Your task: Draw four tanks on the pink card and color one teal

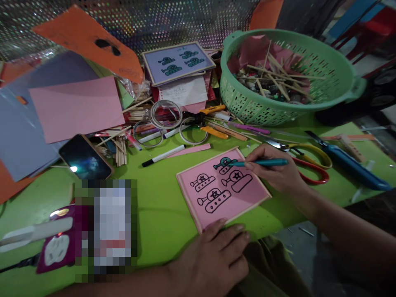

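Observation:
A pink card (pixel 185 201) edged with thin wooden strips lies on the green table, with four black-outlined tanks drawn on it. The upper right tank (pixel 225 165) is partly coloured teal. My right hand (pixel 272 167) pinches a teal marker (pixel 272 162), whose tip is at that tank. Palm down, my left hand (pixel 216 251) rests at the card's lower edge with its fingers spread, holding nothing. Behind, a framed blue card (pixel 177 64) with teal tanks lies on a stack of papers.
A green basket (pixel 229 93) of sticks stands at the back right. Scissors (pixel 309 169) and a blue cutter (pixel 355 163) lie right of the card. Markers, tape rolls (pixel 165 115), a phone (pixel 86 159), pink paper (pixel 78 109) and a purple power strip (pixel 60 247) are further left.

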`<state>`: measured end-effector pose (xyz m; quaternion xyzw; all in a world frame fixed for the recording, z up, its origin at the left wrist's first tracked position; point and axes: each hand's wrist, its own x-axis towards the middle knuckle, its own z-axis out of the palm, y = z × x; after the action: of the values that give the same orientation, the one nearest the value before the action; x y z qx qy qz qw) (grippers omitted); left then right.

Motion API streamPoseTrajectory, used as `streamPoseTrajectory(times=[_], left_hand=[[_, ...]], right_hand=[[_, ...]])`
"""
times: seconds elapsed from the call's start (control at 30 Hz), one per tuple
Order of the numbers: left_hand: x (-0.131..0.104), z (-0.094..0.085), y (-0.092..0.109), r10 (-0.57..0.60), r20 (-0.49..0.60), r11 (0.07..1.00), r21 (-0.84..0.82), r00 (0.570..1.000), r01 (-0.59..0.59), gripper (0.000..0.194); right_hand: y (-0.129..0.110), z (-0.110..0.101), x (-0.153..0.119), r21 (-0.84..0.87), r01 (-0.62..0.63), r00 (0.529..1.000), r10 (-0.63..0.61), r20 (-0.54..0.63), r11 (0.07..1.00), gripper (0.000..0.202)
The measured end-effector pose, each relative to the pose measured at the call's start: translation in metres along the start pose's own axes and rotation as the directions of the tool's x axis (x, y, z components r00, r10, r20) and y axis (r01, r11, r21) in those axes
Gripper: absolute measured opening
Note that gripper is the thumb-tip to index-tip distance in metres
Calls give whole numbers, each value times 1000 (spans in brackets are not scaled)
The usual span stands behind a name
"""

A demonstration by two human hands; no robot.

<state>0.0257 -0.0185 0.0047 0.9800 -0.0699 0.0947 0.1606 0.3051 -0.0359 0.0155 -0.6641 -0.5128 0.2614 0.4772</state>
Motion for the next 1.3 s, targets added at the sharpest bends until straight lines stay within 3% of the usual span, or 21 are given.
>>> streamPoseTrajectory(times=[0.4,0.63,0.8,1.0,1.3], left_hand=[[-2,2,0,4,9,1000,22,1000,-5,24],[-2,3,1,-3,-6,1000,15,1000,3,23],[-1,2,1,3,26,1000,6,1000,-3,24],[-1,4,1,-12,-10,1000,4,1000,12,22],[-1,0,0,-1,39,1000,13,999,1,24]], right_hand=[[0,-1,-1,10,-12,1000,12,-14,1000,20],[-1,0,-1,34,1,1000,0,-30,999,12],[-2,0,-2,47,-11,1000,12,-15,999,12],[-4,0,-1,63,-61,998,60,14,996,17],[-2,0,-2,83,-39,999,36,34,996,13]])
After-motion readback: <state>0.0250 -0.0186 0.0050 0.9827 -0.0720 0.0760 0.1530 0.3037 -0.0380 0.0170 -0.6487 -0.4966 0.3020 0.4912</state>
